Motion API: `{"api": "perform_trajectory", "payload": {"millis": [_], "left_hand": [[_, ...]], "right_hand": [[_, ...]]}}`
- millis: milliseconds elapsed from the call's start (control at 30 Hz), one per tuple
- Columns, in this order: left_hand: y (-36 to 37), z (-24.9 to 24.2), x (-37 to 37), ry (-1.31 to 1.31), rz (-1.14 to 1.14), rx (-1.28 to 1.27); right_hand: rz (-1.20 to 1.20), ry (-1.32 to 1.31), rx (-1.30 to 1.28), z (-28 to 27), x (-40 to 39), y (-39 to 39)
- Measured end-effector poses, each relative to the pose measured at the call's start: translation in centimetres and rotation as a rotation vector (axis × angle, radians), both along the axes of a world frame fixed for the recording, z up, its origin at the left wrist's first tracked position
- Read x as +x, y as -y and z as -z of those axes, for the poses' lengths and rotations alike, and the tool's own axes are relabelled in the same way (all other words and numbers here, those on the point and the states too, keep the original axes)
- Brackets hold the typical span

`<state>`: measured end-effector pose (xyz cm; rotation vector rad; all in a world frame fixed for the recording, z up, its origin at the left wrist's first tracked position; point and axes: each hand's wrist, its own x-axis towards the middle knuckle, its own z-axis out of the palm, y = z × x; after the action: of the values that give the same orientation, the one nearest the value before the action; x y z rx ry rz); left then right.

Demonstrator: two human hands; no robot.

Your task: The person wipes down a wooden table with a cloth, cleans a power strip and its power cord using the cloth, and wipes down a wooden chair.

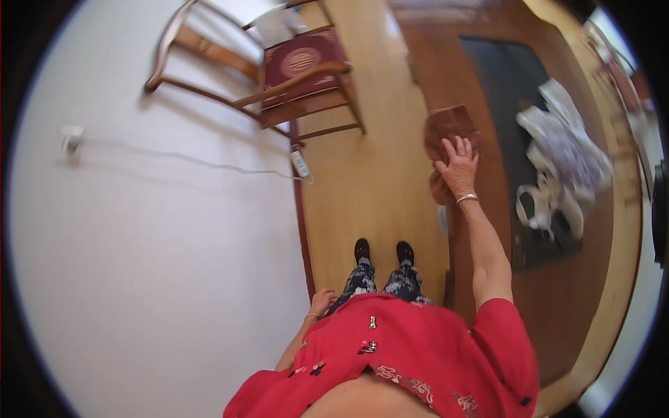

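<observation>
My right hand [458, 167] lies flat with fingers spread on a brown cloth [449, 124], at the near edge of a dark wooden table [481, 237]. Part of the cloth is covered by the hand, and a fold of it hangs at the table's edge. A bracelet circles that wrist. Down at my side, close to the white wall, hangs my left hand [323, 301]; it holds nothing that I can see, and its fingers look loosely apart.
On the table's dark inset panel [498, 76] lie crumpled plastic bags [564, 153] and white items with straps [535, 207]. A wooden armchair [306, 87] with a red cushion stands ahead by the wall. A power strip [300, 164] hangs on a cord from a wall socket [72, 141].
</observation>
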<state>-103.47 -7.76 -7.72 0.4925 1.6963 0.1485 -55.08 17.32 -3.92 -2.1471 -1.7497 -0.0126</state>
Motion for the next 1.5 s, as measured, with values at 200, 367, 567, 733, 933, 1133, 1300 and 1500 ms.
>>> {"api": "perform_trajectory", "payload": {"millis": [200, 367, 567, 733, 933, 1133, 1300, 1500], "left_hand": [[-6.2, 2.2, -3.5, 0.046, 0.104, -0.042], [-9.9, 4.3, -6.3, -0.001, 0.275, -0.117], [-15.9, 6.5, -5.7, -0.083, 0.423, -0.054], [-20.1, 7.3, -0.9, -0.003, 0.405, 0.02], [-22.7, 5.3, 6.5, 0.052, 0.452, 0.033], [-24.0, 5.9, 7.2, -0.106, 0.62, 0.188], [-25.0, 5.4, 3.9, -0.235, 1.176, 0.18], [-23.7, 8.3, 0.6, -0.106, 1.197, 0.12]], "right_hand": [[0.197, -0.068, -0.11, -3.3, -3.5, 20.4], [0.698, -0.038, -0.163, -3.0, -6.0, 35.9], [1.351, 0.145, -0.22, -0.5, -4.2, 44.1], [1.562, 0.091, -0.472, 0.3, -3.5, 41.0], [1.062, 0.21, -0.406, 0.0, -5.2, 33.4], [0.633, 0.099, -0.305, -2.0, -1.5, 20.6], [0.451, 0.126, -0.204, -1.1, 1.8, 10.8], [0.395, 0.178, -0.09, 0.3, 4.5, 2.0]]}}
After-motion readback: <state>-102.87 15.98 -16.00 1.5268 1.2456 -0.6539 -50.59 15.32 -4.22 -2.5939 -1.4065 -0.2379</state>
